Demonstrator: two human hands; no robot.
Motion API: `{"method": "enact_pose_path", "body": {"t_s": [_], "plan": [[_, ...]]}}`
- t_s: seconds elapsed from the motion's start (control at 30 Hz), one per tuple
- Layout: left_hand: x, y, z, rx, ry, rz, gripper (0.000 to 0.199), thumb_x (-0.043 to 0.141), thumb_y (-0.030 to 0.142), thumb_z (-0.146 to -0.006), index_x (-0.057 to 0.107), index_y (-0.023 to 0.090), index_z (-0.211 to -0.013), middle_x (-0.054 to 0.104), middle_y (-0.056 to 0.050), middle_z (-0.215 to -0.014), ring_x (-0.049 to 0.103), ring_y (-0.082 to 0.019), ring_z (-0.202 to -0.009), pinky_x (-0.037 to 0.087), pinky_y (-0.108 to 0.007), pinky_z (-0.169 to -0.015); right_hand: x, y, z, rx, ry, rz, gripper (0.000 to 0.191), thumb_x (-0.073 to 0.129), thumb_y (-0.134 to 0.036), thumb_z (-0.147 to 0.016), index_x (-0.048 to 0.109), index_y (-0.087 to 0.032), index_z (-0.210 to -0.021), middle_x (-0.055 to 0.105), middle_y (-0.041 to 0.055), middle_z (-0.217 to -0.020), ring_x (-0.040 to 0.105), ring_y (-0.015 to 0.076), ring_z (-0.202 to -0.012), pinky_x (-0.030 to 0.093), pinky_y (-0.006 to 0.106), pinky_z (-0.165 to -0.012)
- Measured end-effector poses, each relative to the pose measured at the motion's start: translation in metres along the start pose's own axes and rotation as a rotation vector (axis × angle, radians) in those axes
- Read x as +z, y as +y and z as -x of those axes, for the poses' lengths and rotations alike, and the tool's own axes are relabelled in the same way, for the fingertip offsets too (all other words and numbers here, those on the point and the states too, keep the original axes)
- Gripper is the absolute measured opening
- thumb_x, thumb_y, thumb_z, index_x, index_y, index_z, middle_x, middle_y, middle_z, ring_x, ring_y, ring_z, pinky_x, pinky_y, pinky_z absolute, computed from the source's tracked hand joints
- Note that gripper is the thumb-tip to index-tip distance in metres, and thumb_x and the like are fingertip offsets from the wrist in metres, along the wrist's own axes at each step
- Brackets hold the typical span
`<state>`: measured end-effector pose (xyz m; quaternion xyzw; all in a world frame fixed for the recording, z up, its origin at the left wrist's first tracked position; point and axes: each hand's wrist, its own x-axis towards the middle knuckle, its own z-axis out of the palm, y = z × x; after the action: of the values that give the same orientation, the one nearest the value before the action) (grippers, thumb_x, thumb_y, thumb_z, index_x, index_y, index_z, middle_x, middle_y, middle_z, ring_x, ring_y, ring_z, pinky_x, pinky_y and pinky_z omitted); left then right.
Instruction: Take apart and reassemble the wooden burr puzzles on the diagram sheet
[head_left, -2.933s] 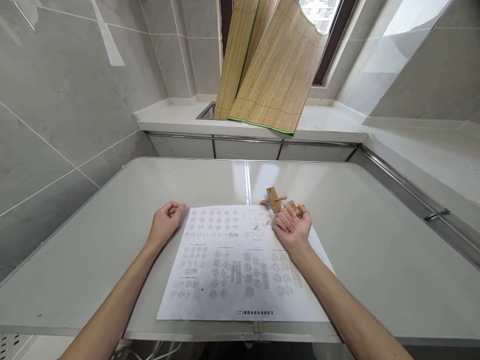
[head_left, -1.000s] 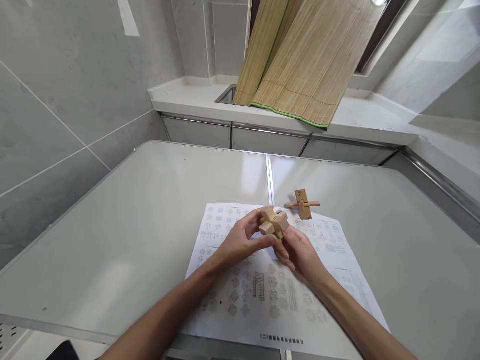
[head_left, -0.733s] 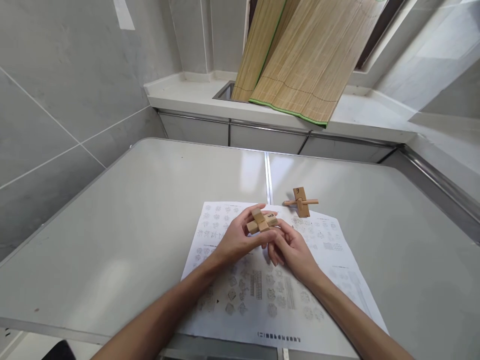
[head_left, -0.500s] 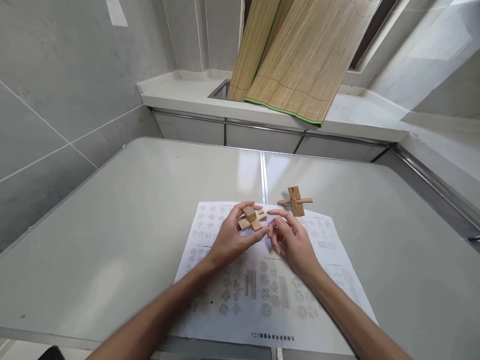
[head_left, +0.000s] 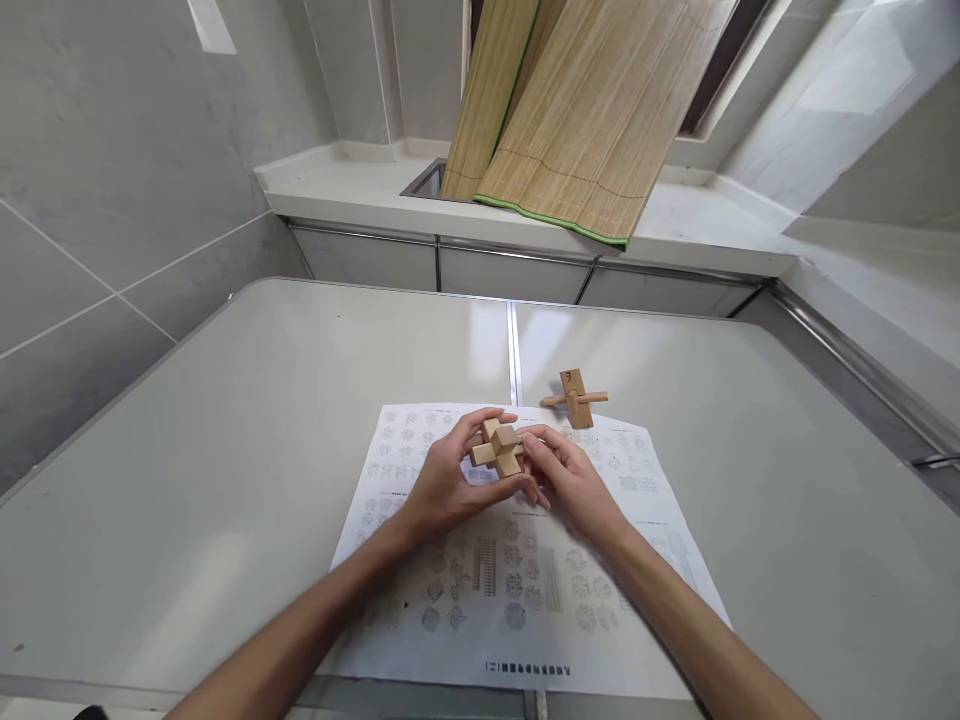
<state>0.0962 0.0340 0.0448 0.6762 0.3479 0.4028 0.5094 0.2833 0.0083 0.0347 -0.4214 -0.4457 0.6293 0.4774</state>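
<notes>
A small wooden interlocking burr puzzle [head_left: 501, 448], made of crossing light bars, is held above the printed sheet [head_left: 525, 620]. My left hand [head_left: 448, 475] grips it from the left, thumb below and fingers at the far side. On its right end, the thumb and fingers of my right hand [head_left: 564, 470] pinch a bar, which they mostly cover. Beyond the right hand, a second wooden puzzle [head_left: 576, 398] rests at the sheet's far edge; it has a flat numbered plate crossed by a thin rod.
The pale table [head_left: 187, 450] has a metal seam [head_left: 514, 350] running through its middle. Past its far edge stands a white counter [head_left: 330, 190] with a sink [head_left: 427, 180]. A bamboo mat [head_left: 585, 130] with green edging hangs over the counter front.
My right hand has moved left and closed on the right end of the puzzle. The puzzle has turned slightly in my left hand. The whole view has shifted a little.
</notes>
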Motion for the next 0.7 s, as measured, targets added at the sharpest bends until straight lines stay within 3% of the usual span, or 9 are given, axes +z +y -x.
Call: {"method": "enact_pose_path", "body": {"t_s": [0.1,0.4,0.57,0.7], "plan": [[-0.001,0.004,-0.001,-0.001,0.012,-0.024,0.061,0.089,0.041,-0.082,0.060,0.020,-0.132,0.074,-0.012,-0.132,0.076,-0.027,-0.112,0.061,-0.039,-0.100,0.001,0.001,0.001,-0.003,-0.010,-0.020,0.036,0.065,-0.058,-0.101,0.067,-0.021,-0.104,0.056,-0.0059,-0.064,0.048,0.0088,-0.050,0.043,0.023,-0.054],[-0.003,0.005,0.000,-0.014,-0.001,-0.083,0.060,0.084,0.044,-0.087,0.059,0.020,-0.136,0.075,-0.011,-0.127,0.075,-0.025,-0.108,0.060,-0.039,-0.098,0.002,0.003,0.001,-0.003,-0.004,-0.022,0.036,0.070,-0.057,-0.099,0.065,-0.023,-0.110,0.056,-0.0066,-0.066,0.047,0.0101,-0.050,0.043,0.025,-0.054],[-0.001,0.000,0.002,0.092,-0.038,-0.204,0.065,0.089,0.044,-0.082,0.060,0.021,-0.135,0.074,-0.011,-0.129,0.072,-0.027,-0.113,0.058,-0.041,-0.100,0.002,0.003,0.000,-0.022,0.041,0.025,0.047,0.064,-0.065,-0.100,0.060,-0.021,-0.083,0.053,-0.0054,-0.061,0.044,0.0094,-0.046,0.039,0.025,-0.048],[0.003,-0.006,0.004,0.177,-0.066,-0.215,0.069,0.089,0.044,-0.082,0.057,0.023,-0.140,0.072,-0.011,-0.131,0.071,-0.028,-0.116,0.057,-0.043,-0.103,0.000,0.006,-0.001,0.018,0.065,0.040,0.051,0.062,-0.067,-0.100,0.057,-0.022,-0.075,0.049,-0.0055,-0.055,0.043,0.0107,-0.044,0.037,0.025,-0.045]]}}
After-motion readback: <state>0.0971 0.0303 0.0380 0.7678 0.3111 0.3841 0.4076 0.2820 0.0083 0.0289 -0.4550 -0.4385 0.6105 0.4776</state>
